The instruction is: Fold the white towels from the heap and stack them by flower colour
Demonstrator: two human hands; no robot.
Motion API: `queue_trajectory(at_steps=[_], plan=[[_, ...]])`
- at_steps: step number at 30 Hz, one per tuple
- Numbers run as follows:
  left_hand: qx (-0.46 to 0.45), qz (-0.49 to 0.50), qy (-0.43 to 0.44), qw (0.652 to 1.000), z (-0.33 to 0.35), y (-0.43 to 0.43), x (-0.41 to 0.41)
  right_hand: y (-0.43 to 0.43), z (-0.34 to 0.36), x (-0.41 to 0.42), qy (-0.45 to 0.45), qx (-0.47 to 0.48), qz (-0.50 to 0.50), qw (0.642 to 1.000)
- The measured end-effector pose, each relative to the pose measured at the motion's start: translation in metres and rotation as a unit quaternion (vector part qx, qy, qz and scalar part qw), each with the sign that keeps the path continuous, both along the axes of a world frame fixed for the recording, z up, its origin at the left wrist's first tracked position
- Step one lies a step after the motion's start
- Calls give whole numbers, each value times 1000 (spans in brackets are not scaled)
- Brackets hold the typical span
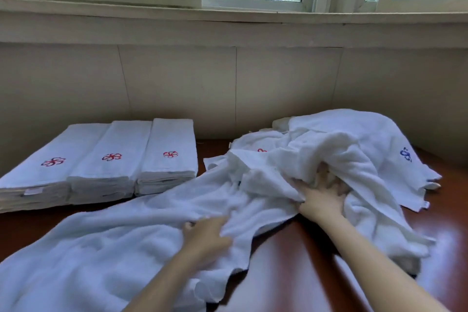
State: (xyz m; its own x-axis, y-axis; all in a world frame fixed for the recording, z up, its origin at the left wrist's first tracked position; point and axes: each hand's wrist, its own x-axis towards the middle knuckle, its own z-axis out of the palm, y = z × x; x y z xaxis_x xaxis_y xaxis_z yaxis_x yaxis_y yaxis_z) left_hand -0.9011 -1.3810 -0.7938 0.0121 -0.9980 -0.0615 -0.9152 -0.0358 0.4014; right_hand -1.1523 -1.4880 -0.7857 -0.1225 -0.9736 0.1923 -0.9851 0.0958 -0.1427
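- My left hand, low and centre in the frame, is pinching a fold of the loose towel that sprawls from the lower left up toward the middle. The fingers curl into the cloth where it ruffles up.
- My right hand, right of centre, is dug into the heap, fingers buried in a thick roll of terry. It looks clenched on a bunch of cloth, though the fingertips are hidden in the folds.
- I judge this as separating one towel: one hand holding its edge, the other holding the pile so it doesn't drag along.
- The heap sits right of centre against the wall, soft, rumpled and thick-piled. A blue flower shows on its right slope, and a bit of red embroidery peeks out near its middle.
- At the left, three folded stacks lie side by side, long narrow rectangles with crisp layered edges, each topped by a red flower. They sit clear of the heap, I reckon so the sorted ones stay tidy.
- No blue stack in view yet.
- The table is glossy reddish-brown wood, slick, so cloth should slide easily on it.
- I can't tell this towel's flower colour yet.
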Motion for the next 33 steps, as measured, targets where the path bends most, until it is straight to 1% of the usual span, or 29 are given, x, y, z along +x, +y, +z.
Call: queue_trajectory(at_steps=[1,3,5,7,8,10,11,12,14,16,17,18,19,20,21,22,23,24,25,26,27,29,33], plan=[[19,-50,32,998,-1,0,3,-12,2,-6,-18,-19,-17,1000],[45,-126,88,987,-2,2,10,-36,5,-20,15,-21,-15,1000],[51,-178,74,980,-9,3,21,-59,9,-38,41,9,-18,999],[61,-248,76,964,-13,6,36,-77,16,-53,2,14,-44,999],[64,-268,85,957,-14,11,44,-81,17,-57,-7,17,-55,998],[79,-272,94,954,-14,16,54,-77,12,-58,48,31,-31,998],[72,-265,96,957,-11,18,57,-71,6,-56,84,44,-11,995],[74,-247,95,962,-5,19,56,-63,1,-51,97,58,5,994],[84,-211,99,969,5,32,42,-44,-3,-41,78,104,11,991],[97,-186,110,972,14,43,18,-20,3,-24,52,183,11,982],[114,-212,80,967,19,47,8,-7,9,-13,27,204,11,979],[131,-240,31,961,24,53,-1,10,15,-1,4,197,10,980],[134,-257,-16,957,27,60,-7,28,20,12,-3,153,22,988],[122,-264,-52,955,30,71,-9,46,21,26,7,79,64,995],[108,-251,-84,958,30,82,-9,64,16,41,9,10,139,990],[102,-216,-108,965,29,94,-5,84,10,56,-16,-20,229,973],[110,-166,-117,973,26,108,2,103,2,68,-32,5,302,953],[129,-111,-114,979,23,122,13,120,-5,76,-23,58,330,942],[162,-64,-109,979,17,132,21,130,-9,79,1,102,317,943],[191,-33,-102,976,15,141,34,135,-11,78,24,117,283,952],[207,-18,-92,974,14,146,48,138,-9,75,34,107,244,963],[190,3,-77,979,15,149,78,141,3,72,45,108,182,976],[123,60,-48,989,33,151,139,153,29,75,77,209,145,964]])
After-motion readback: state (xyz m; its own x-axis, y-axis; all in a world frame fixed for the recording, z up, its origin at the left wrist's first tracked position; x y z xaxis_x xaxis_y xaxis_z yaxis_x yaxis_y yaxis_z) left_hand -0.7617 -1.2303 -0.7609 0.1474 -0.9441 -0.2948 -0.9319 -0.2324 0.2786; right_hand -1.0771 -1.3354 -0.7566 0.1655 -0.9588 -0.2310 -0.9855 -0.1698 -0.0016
